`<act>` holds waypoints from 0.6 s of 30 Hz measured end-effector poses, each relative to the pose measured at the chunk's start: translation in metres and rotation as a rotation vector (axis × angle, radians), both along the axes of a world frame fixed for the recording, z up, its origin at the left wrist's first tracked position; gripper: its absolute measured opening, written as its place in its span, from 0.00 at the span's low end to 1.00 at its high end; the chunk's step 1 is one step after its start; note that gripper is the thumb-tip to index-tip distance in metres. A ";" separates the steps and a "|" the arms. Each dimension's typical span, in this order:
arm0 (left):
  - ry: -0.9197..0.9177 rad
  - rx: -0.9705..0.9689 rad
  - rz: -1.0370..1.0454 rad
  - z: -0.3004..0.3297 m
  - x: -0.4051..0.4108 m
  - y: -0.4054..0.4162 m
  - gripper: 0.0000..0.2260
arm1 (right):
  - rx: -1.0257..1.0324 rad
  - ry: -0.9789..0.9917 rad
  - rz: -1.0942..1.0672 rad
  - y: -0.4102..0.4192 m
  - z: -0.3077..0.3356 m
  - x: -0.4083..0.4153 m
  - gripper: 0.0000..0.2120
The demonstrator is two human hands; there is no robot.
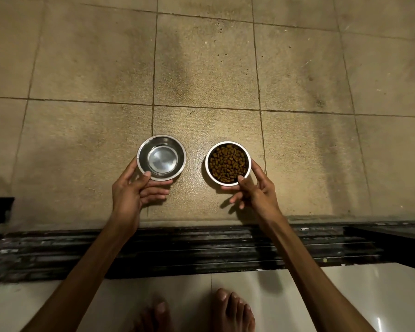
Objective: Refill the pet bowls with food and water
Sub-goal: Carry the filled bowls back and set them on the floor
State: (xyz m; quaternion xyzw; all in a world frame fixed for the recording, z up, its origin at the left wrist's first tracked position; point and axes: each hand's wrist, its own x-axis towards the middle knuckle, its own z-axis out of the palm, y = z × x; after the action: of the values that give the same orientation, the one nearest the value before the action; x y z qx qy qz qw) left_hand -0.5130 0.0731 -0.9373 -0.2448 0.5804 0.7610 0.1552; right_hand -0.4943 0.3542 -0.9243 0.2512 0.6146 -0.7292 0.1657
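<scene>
Two steel bowls side by side on the rough tiled floor (pixel 297 75), just beyond the dark door track (pixel 189 248); left bowl (pixel 161 157) probably holding clear water, hard to tell; right bowl (pixel 228 162) full of kibble (pixel 227 164). Likely light, rigid, smooth-walled, slippery if wet; best taken at the near rim, kept level. Left hand (pixel 132 190) pinching the near rim, thumb inside, fingers curled beneath; right hand (pixel 252 188) likewise, thumb over the rim; both arms stretched forward.

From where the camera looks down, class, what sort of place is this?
Probably a doorway onto a patio: rough outdoor floor tiles, a dark sliding-door track, then glossy white indoor tile. Two steel pet bowls, the kibble bowl and the other bowl, sit outside.
</scene>
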 end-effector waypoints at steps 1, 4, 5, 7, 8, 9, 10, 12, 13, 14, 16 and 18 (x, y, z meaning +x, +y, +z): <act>-0.001 0.000 -0.002 -0.003 -0.001 0.001 0.23 | 0.004 0.006 0.005 0.000 -0.004 -0.002 0.29; -0.011 0.007 -0.004 -0.010 -0.002 0.004 0.23 | -0.042 0.003 -0.015 -0.002 -0.013 -0.005 0.30; -0.012 0.008 -0.008 -0.011 -0.002 0.004 0.23 | -0.071 -0.004 -0.030 -0.002 -0.014 -0.006 0.29; -0.011 0.009 -0.007 -0.015 -0.002 0.006 0.23 | -0.110 -0.001 -0.050 -0.004 -0.015 -0.006 0.29; -0.012 0.008 -0.003 -0.016 -0.001 0.006 0.24 | -0.120 0.001 -0.054 -0.004 -0.017 -0.007 0.28; -0.014 0.004 0.000 -0.018 -0.001 0.007 0.24 | -0.125 0.000 -0.056 -0.004 -0.018 -0.007 0.28; -0.014 0.000 0.001 -0.020 -0.001 0.007 0.24 | -0.125 -0.001 -0.054 -0.004 -0.020 -0.007 0.27; -0.006 0.000 -0.007 -0.024 -0.001 0.007 0.24 | -0.119 0.005 -0.040 -0.003 -0.023 -0.008 0.27; -0.001 0.002 -0.012 -0.026 -0.001 0.007 0.24 | -0.117 0.011 -0.036 -0.003 -0.024 -0.008 0.28; 0.001 0.003 -0.014 -0.027 -0.001 0.007 0.24 | -0.117 0.014 -0.037 -0.002 -0.026 -0.008 0.28; 0.006 0.001 -0.014 -0.029 -0.001 0.008 0.24 | -0.121 0.014 -0.046 -0.002 -0.026 -0.008 0.27; 0.011 0.001 -0.010 -0.030 0.001 0.010 0.24 | -0.129 0.007 -0.049 -0.002 -0.025 -0.008 0.26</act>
State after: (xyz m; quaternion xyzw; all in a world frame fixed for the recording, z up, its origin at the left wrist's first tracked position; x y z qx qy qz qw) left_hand -0.5123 0.0826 -0.9669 -0.2376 0.5822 0.7617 0.1561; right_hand -0.5020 0.3520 -0.9491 0.2526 0.5606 -0.7719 0.1615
